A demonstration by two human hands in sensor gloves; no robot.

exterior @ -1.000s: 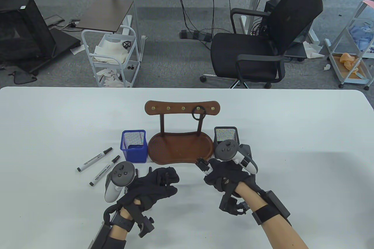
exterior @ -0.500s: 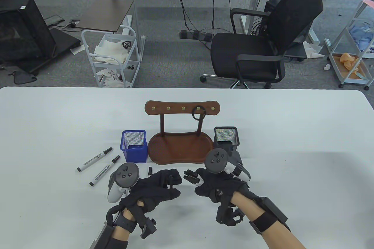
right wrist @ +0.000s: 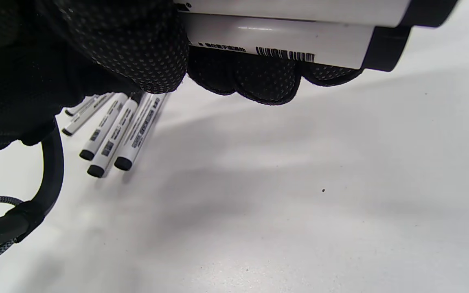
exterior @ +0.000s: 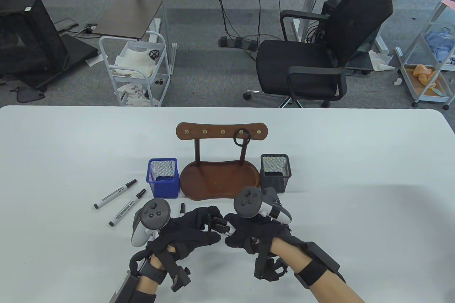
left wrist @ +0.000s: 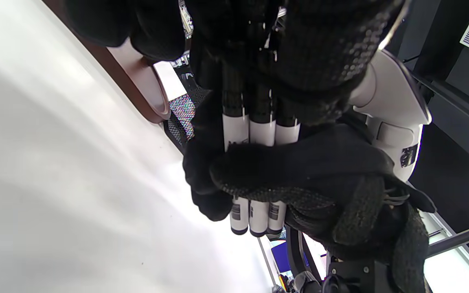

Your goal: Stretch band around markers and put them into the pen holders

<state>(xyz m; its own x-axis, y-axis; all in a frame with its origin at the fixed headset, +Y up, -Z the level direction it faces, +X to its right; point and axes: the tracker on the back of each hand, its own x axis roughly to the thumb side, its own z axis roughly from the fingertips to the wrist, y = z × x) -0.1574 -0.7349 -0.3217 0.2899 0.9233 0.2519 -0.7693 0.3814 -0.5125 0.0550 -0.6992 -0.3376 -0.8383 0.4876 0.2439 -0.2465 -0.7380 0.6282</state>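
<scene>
My right hand (exterior: 245,233) grips a bundle of three white markers with black caps (exterior: 221,226), caps pointing left. In the left wrist view its fingers (left wrist: 299,171) wrap the white barrels (left wrist: 259,134). My left hand (exterior: 201,226) meets the bundle, its curled fingers (left wrist: 259,40) closed over the cap ends. I cannot make out a band there. A black band (exterior: 241,138) hangs on a hook of the wooden stand. The blue pen holder (exterior: 163,178) and the dark grey pen holder (exterior: 275,172) flank the stand's tray (exterior: 220,178).
Two loose markers (exterior: 115,194) (exterior: 127,207) lie on the white table left of the blue holder. The right wrist view shows more markers (right wrist: 112,138) lying side by side under my left hand. An office chair (exterior: 312,54) stands beyond the table.
My right hand carried the marker bundle left, from beside the dark grey holder to my left hand. The left hand barely shifted, and its fingers now cover the caps.
</scene>
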